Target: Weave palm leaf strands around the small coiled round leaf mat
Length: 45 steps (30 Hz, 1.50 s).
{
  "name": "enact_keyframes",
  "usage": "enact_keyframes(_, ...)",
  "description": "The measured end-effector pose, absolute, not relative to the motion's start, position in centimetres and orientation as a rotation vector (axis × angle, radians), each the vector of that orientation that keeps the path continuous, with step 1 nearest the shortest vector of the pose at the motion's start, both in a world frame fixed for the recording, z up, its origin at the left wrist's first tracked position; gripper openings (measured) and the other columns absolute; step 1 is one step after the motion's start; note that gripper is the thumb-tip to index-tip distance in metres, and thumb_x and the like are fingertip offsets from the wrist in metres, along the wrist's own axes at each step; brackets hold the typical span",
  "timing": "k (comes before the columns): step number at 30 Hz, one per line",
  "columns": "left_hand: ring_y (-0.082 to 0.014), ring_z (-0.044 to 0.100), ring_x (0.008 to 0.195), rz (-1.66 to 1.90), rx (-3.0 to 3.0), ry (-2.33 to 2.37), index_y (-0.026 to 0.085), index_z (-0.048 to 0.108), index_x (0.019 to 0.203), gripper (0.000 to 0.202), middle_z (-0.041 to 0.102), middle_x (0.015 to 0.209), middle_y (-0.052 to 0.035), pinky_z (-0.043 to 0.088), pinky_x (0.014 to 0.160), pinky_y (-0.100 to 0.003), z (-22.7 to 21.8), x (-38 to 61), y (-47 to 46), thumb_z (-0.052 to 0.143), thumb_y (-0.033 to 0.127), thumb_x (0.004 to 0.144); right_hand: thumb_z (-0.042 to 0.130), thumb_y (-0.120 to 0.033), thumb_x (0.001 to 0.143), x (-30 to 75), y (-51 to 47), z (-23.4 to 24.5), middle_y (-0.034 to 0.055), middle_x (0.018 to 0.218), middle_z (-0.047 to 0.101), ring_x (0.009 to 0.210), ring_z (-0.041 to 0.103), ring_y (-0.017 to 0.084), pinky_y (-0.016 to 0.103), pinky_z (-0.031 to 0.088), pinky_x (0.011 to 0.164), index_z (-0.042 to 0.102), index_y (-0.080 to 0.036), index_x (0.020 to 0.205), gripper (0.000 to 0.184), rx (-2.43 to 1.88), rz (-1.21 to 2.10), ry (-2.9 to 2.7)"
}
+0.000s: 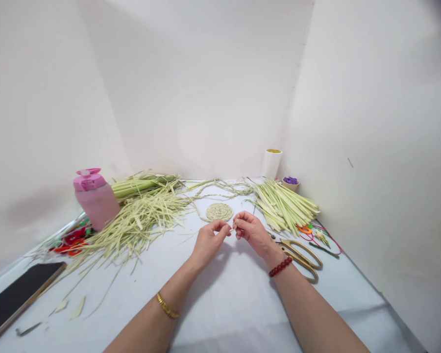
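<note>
"Checking the coiled mat [219, 212], pls: how's it seen?"
"Pale green, round, flat, ringed w/ ridges; it's laid on the tbl [238, 304] just past the hands."
"L hand [210, 240], R hand [250, 233]?"
"Fingertips of ea. are pinched together; what's gripped, if anything, can't be told."
"Qtys?"
"Counted: 1 mat, 1 pr scissors [297, 257], 1 pink btl [97, 203], 1 gold bracelet [166, 305], 1 red bracelet [280, 267]."

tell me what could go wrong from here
The right hand might knock the scissors, which lie close beside its wrist. The coil sits just beyond the fingertips and could get bumped. The bottle stands right by the loose strips, so pulling some out might tip it.
</note>
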<state>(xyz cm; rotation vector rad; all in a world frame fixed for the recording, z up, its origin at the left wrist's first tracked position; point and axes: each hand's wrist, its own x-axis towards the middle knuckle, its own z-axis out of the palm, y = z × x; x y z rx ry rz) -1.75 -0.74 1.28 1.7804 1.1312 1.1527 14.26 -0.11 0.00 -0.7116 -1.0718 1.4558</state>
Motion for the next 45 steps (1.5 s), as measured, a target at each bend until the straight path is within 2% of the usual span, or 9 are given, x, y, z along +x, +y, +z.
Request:
enact_keyframes(9, -0.0087, 0.042, 0.051, 0.947, 1.305, 0.935, 0.014, 0.062, 0.081, 0.035, 0.050, 0.054, 0.0033, 0.035, 0.056, -0.021, 1.6, -2.4, -0.1, 0.058, 0.048, 0.077, 0.071, -0.021, 0.068, 15.1, 0.2, -0.1, -0.0047, 0.060, 0.054, 0.046, 0.041, 0.005, 0.020, 0.038, 0.046, 0.057, -0.017, 0.075, 0.016, -0.627, 1.597, -0.898)
enact_keyframes(16, -0.0038, 0.029, 0.043, 0.896, 1.055, 0.876, 0.012, 0.062, 0.082, 0.037, 0.031, 0.051, 0.0102, 0.039, 0.060, -0.022, 1.6, -3.0, 0.5, 0.065, 0.048, 0.073, 0.072, -0.020, 0.065, 16.9, 1.0, 0.1, -0.0062, 0.054, 0.050, 0.043, 0.038, 0.004, 0.015, 0.032, 0.041, 0.054, -0.017, 0.071, 0.019, -0.544, 1.584, -0.673)
enact_keyframes(20, -0.0067, 0.040, 0.049, 1.005, 1.073, 1.028, 0.016, 0.062, 0.083, 0.034, 0.044, 0.058, 0.0060, 0.042, 0.063, -0.024, 1.2, -3.4, 1.1, 0.064, 0.047, 0.072, 0.073, -0.021, 0.065, 16.8, 1.1, 0.2, -0.0050, 0.056, 0.053, 0.043, 0.040, 0.005, 0.017, 0.034, 0.042, 0.055, -0.017, 0.071, 0.019, -0.595, 1.506, -0.678)
enact_keyframes(25, -0.0202, 0.054, 0.092, 1.486, 1.597, 1.410, 0.020, 0.065, 0.091, 0.030, 0.061, 0.097, -0.0067, 0.043, 0.077, -0.030, 1.1, -3.1, 1.0, 0.059, 0.045, 0.074, 0.072, -0.021, 0.063, 16.3, 1.1, 0.3, -0.0012, 0.063, 0.061, 0.048, 0.047, 0.007, 0.019, 0.039, 0.047, 0.057, -0.017, 0.072, 0.018, -0.678, 1.363, -0.716)
enact_keyframes(27, -0.0182, 0.056, 0.082, 1.457, 1.728, 1.325, 0.020, 0.065, 0.089, 0.029, 0.063, 0.087, -0.0047, 0.043, 0.072, -0.028, 1.4, -2.4, 0.0, 0.055, 0.046, 0.079, 0.071, -0.021, 0.064, 15.9, 1.0, 0.6, 0.0004, 0.067, 0.063, 0.052, 0.050, 0.009, 0.021, 0.041, 0.051, 0.056, -0.017, 0.074, 0.018, -0.702, 1.301, -0.726)
enact_keyframes(31, -0.0101, 0.049, 0.045, 0.858, 1.510, 0.875, 0.016, 0.064, 0.078, 0.040, 0.060, 0.060, -0.0019, 0.035, 0.047, -0.023, 1.9, -0.5, -2.8, 0.048, 0.053, 0.083, 0.068, -0.025, 0.069, 14.9, 0.3, 1.5, 0.0013, 0.073, 0.064, 0.062, 0.054, 0.012, 0.026, 0.044, 0.060, 0.055, -0.019, 0.075, 0.016, -0.779, 1.161, -0.837)
enact_keyframes(34, -0.0156, 0.063, 0.064, 0.705, 1.327, 0.680, 0.014, 0.067, 0.090, 0.043, 0.068, 0.080, -0.0096, 0.045, 0.057, -0.025, 2.1, 0.4, -4.0, 0.054, 0.054, 0.080, 0.064, -0.029, 0.075, 14.1, -0.5, 2.0, -0.0004, 0.073, 0.058, 0.067, 0.051, 0.013, 0.028, 0.043, 0.067, 0.056, -0.020, 0.075, 0.012, -0.875, 0.941, -1.030)
enact_keyframes(39, -0.0211, 0.062, 0.093, 0.869, 1.243, 0.685, 0.015, 0.068, 0.097, 0.042, 0.067, 0.100, -0.0130, 0.047, 0.076, -0.030, 2.2, -0.3, -3.0, 0.058, 0.052, 0.079, 0.055, -0.027, 0.084, 12.8, -2.1, 2.3, 0.0032, 0.085, 0.055, 0.083, 0.051, 0.018, 0.033, 0.042, 0.079, 0.058, -0.022, 0.079, 0.008, -1.001, 0.438, -1.351)
enact_keyframes(45, -0.0177, 0.060, 0.096, 1.050, 1.006, 0.608, 0.018, 0.066, 0.104, 0.039, 0.066, 0.105, -0.0100, 0.045, 0.083, -0.030, 1.8, -2.0, -1.0, 0.060, 0.048, 0.080, 0.051, -0.021, 0.086, 11.4, -3.1, 1.6, 0.0065, 0.102, 0.054, 0.103, 0.048, 0.021, 0.040, 0.037, 0.092, 0.060, -0.022, 0.084, 0.010, -0.991, 0.230, -1.527)
